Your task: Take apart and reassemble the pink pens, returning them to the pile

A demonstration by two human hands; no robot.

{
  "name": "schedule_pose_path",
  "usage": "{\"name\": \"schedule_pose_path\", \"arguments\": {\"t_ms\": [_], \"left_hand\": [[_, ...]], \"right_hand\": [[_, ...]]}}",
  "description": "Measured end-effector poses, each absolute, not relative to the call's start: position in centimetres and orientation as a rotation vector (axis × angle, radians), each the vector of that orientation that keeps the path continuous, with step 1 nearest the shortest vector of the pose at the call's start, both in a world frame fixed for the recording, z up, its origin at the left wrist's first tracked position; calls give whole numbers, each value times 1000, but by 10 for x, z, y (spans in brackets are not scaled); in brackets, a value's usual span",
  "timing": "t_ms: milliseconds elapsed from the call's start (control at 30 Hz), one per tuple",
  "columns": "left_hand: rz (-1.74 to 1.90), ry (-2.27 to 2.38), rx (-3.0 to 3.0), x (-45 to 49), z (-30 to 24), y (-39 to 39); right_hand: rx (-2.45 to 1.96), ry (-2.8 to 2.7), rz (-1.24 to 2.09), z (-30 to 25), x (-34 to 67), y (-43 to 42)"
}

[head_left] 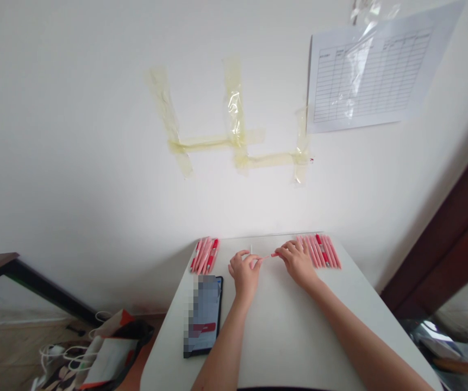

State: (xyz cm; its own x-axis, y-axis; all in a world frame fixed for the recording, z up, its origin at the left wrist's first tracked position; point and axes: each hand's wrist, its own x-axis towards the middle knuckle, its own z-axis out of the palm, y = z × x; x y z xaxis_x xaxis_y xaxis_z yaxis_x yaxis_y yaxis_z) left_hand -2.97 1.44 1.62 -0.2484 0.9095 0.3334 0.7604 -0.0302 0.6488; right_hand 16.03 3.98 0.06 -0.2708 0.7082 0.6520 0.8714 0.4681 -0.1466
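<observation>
On a white table point(282, 331), both of my hands are pinched on one thin pink pen point(267, 257) held level between them. My left hand point(244, 271) grips its left end with the fingers curled. My right hand point(298, 259) grips its right end. A small white part sticks up just above my left hand; I cannot make out what it is. A row of several pink and red pens point(322, 251) lies right of my right hand. Another bundle of pink and red pens point(205, 255) lies at the table's far left corner.
A phone point(203, 315) lies flat on the table beside my left forearm. A white wall with tape strips point(234, 138) and a printed sheet point(370, 76) stands behind the table. Bags and cables point(95, 353) lie on the floor at left; dark wood furniture point(454, 239) stands at right.
</observation>
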Motion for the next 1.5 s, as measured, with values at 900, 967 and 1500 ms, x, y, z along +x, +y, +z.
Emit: {"name": "schedule_pose_path", "arguments": {"t_ms": [900,967,1500], "left_hand": [[1158,1989,1899,-24,13,14],[1172,2001,1874,-24,12,15],[955,2226,1838,-29,15,12]], "right_hand": [[-1208,-2146,-250,4,150,31],[-1209,-2132,-238,5,150,31],[-1236,-2021,-210,-1,155,39]]}}
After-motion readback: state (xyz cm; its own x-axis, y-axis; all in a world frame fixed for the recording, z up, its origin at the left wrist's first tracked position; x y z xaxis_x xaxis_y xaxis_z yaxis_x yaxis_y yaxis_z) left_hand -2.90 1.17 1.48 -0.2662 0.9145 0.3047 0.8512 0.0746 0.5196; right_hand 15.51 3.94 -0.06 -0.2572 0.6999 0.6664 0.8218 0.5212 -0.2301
